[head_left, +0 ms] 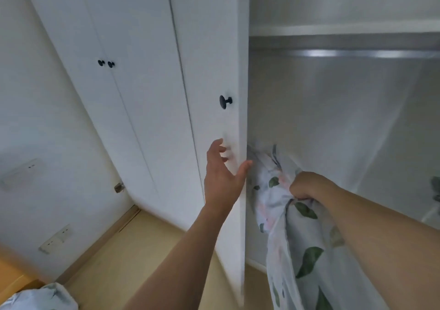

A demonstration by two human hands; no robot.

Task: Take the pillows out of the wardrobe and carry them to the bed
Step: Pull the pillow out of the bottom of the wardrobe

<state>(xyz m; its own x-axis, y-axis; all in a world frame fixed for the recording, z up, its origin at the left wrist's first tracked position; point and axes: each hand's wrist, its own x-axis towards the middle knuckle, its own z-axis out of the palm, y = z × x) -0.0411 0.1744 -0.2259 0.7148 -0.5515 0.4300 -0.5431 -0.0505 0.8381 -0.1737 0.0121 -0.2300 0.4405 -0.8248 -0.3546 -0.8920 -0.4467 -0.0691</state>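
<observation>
Your right hand [307,186] has its fingers curled tight round a bunch of the leaf-print pillow [292,233], which hangs down below your knuckles with its long axis near upright, half inside the wardrobe [333,110] opening. Your left hand [223,169] is spread loose and holds nothing, its fingertips at the edge of the open door [214,71], just left of the pillow. The right hand is the one on the load. A black knob [225,101] sits above your left fingers. A second printed pillow [45,297] lies low behind, over pale flooring [142,250].
</observation>
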